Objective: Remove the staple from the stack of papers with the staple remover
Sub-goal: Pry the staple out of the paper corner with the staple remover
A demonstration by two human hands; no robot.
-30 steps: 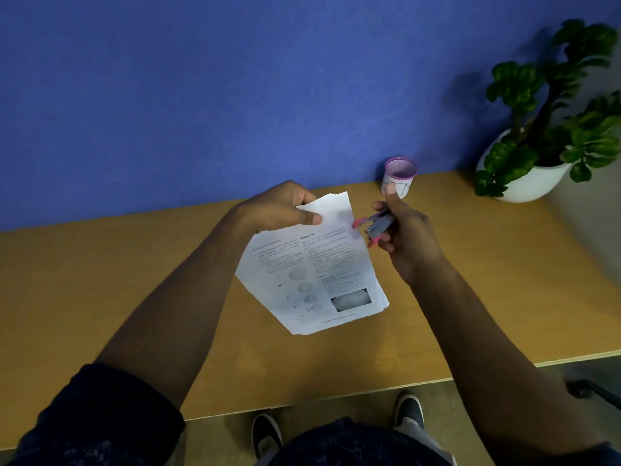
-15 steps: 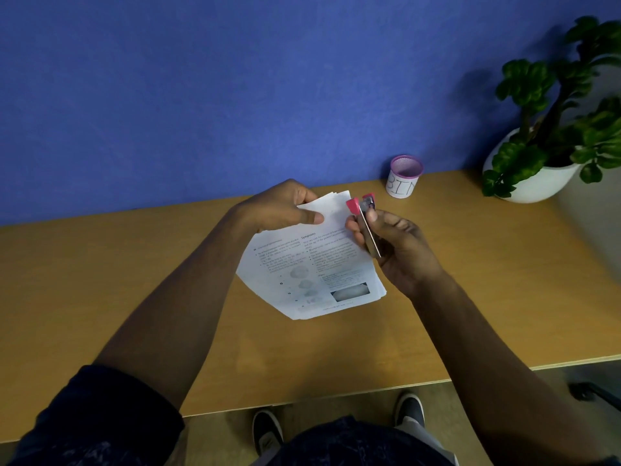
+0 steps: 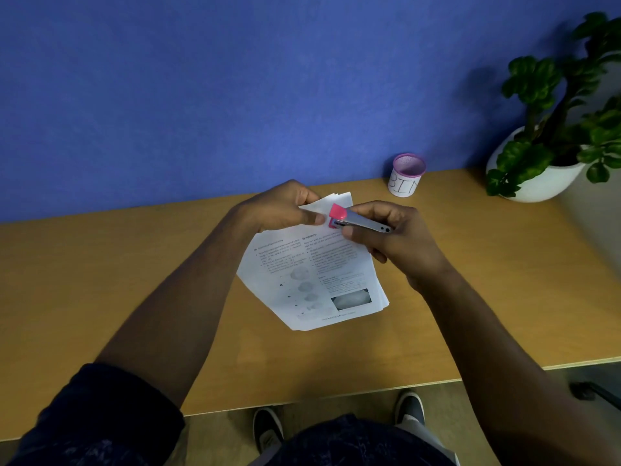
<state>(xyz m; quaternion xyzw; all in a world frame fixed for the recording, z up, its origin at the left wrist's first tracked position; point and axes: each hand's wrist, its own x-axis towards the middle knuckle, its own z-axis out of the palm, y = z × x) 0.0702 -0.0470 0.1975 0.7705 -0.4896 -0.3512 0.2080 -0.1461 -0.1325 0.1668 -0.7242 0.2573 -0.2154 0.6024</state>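
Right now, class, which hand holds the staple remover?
The right hand grips the staple remover; the left hand pinches the stack of papers.

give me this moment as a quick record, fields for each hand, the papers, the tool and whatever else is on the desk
left hand: left hand pinches the top edge of the stack of papers
right hand: right hand grips the staple remover
tool: pink tip at the top of the papers, next to the left thumb
staple: not visible
papers: printed, far end lifted, near end on or close to the desk
other: cup marked BIN by the blue wall; potted plant at far right
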